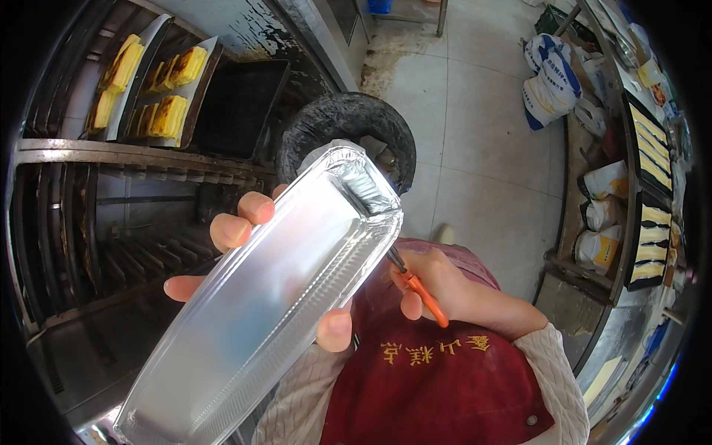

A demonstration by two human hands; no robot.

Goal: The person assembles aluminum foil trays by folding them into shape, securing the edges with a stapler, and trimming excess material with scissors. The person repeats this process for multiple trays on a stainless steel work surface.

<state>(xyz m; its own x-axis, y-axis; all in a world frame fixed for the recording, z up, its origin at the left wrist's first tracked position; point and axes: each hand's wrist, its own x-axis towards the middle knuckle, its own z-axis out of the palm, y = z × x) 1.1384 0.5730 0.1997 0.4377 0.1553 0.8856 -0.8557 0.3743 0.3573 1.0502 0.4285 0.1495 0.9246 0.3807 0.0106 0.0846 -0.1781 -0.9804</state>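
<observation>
My left hand (231, 231) grips a long silver foil loaf pan (271, 271) from beneath. Its fingers wrap the far left edge and its thumb tip presses the right edge. The pan is tilted, with its inside facing me, and nothing lies in it. In my right hand (437, 285), by the pan's upper right end, is a tool with an orange handle (428, 302) and a dark metal shaft. The tool's working end is hidden behind the pan, so its kind cannot be told.
A black round bin (348, 104) with crumpled waste stands beyond the pan. At left, a metal rack (89, 152) holds trays of yellow cake slices (169, 116). White-and-blue sacks (552, 81) lie far right. Nearer, a bench carries black trays (645, 271) of pale strips above several tubs (599, 248).
</observation>
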